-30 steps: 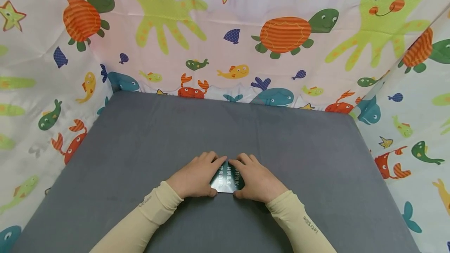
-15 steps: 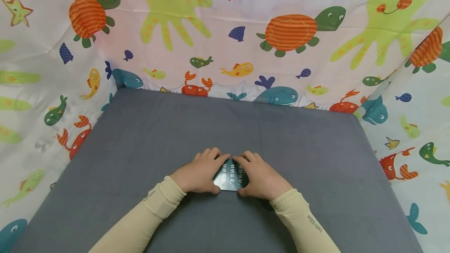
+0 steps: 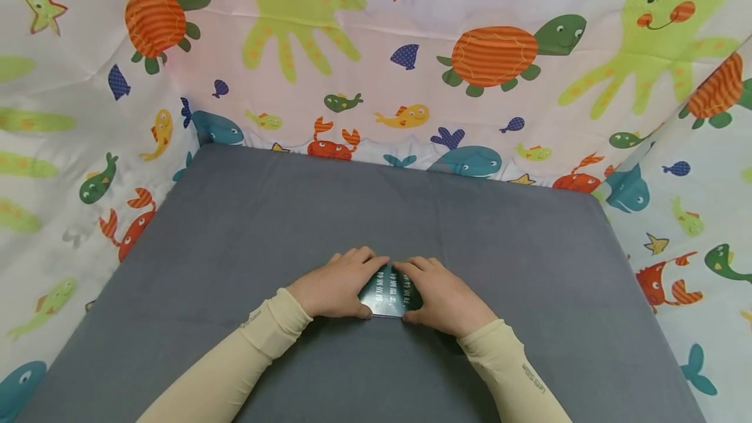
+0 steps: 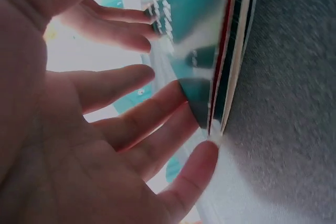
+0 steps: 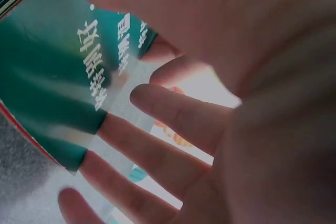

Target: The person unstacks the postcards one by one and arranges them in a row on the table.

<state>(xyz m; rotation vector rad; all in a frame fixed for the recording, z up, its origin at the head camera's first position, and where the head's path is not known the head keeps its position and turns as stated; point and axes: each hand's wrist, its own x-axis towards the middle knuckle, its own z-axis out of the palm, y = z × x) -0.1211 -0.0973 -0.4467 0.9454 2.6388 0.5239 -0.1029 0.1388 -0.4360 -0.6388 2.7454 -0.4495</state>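
Observation:
A flat, glossy dark-green item (image 3: 388, 296) with rows of white characters lies between the two hands in the head view. Its edge looks layered like a small book, with a red line and a pale strip, in the left wrist view. My left hand (image 3: 336, 286) grips its left side, thumb at the near corner and fingertips at the far edge. On the right side my right hand (image 3: 443, 296) holds it the same way. In the right wrist view the fingers (image 5: 147, 145) reach the green cover (image 5: 47, 72). Its outer sides are hidden under the hands.
A grey cloth surface (image 3: 282, 207) spreads under the hands. White curtains (image 3: 364, 38) printed with sea animals stand along the back and both sides. Pale sleeves (image 3: 235, 351) cover both forearms.
The head view has shifted, so the whole scene sits a little further right. Both hands keep their hold on the green item, with almost no change in their pose.

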